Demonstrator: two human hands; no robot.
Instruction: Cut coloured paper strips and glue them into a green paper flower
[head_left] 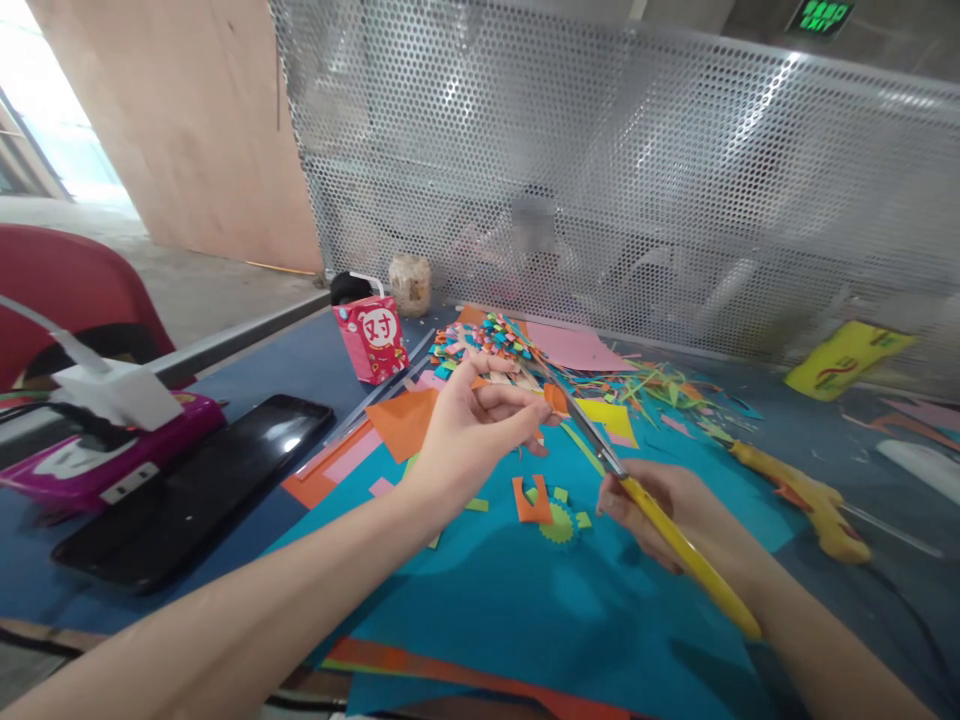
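Observation:
My left hand (469,425) is raised over the table and pinches a small orange paper piece (556,398) between thumb and fingers. My right hand (667,510) grips yellow-handled scissors (660,520), whose blades (592,437) meet the orange piece. Below them lies a large teal paper sheet (525,600) with an orange cut-out (532,500) and a green toothed disc (559,523) on it.
A pile of coloured paper scraps (487,340), a red carton (371,338) and a jar (410,283) sit further back. A black phone (195,490) and a magenta device (97,455) lie left. A yellow glue gun (810,500) lies right. A perforated metal screen (637,180) stands behind.

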